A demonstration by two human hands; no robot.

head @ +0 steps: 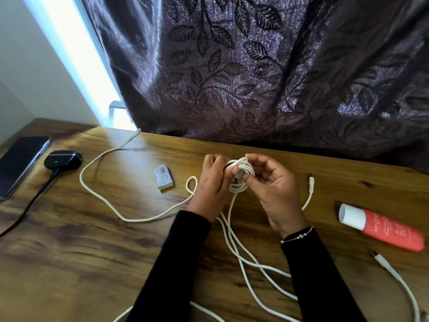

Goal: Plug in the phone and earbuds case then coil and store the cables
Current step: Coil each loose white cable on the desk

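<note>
Both my hands hold a small coil of white cable [240, 174] above the middle of the wooden table [92, 252]. My left hand [212, 184] grips the coil's left side, and my right hand [276, 189] pinches its right side. Loose white cable strands [246, 259] trail from the coil toward me. Another white cable [102, 196] loops across the table to the left. At the far left lies a dark phone [19, 163]. Beside it sits a black earbuds case [63, 159] with a green light and a black cable [34, 198] plugged into it.
A small grey box [163, 177] lies left of my hands. A red tube with a white cap [380, 228] rests at the right. A white cable end [394, 275] lies near the right front. A dark leaf-patterned curtain [255, 66] hangs behind the table.
</note>
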